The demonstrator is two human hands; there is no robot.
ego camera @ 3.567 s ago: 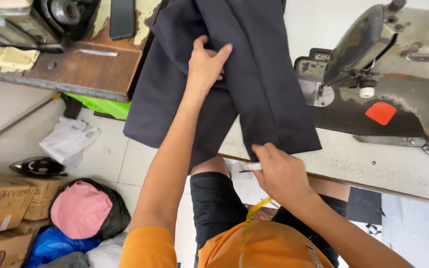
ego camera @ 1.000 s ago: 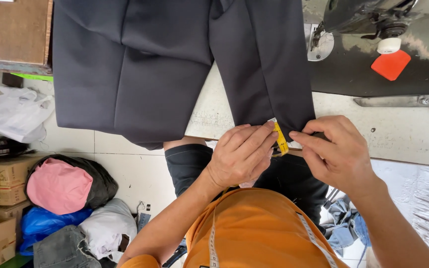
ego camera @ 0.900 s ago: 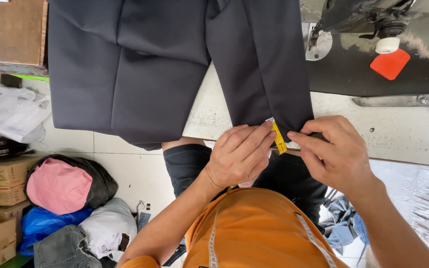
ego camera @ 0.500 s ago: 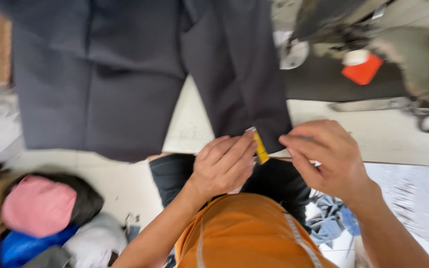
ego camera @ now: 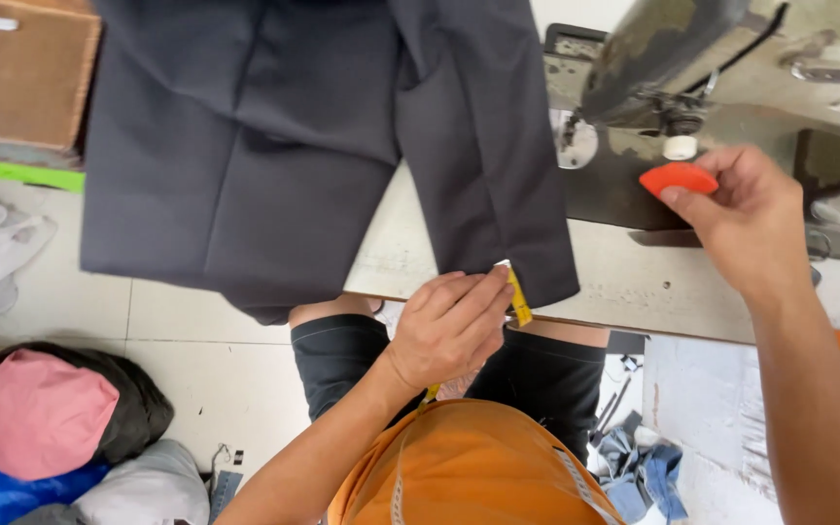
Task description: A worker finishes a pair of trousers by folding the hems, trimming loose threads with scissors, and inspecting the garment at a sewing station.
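Pale worktable runs across the view with a worn industrial sewing machine standing on it at upper right, and a tiled floor below holding a heap of cloth and bags, among them a pink bundle. Dark grey trousers hang over the table's near edge, one leg hem reaching down to the left hand. That hand's fingers are curled closed, pinning a yellow measuring tape against the hem at the table edge. Half a second ago the right hand sat just beside the left at the hem; now the right hand has lifted away to the machine bed, its thumb and fingertips pinched on a flat orange tailor's chalk that earlier lay there untouched. The left hand and tape have hardly shifted. Most of the tape is hidden under the left hand and only a short yellow stretch shows. The trousers' waist is cut off by the top edge, and the machine's needle area is too shadowed to make out. A cardboard box sits at upper left, partly cropped.
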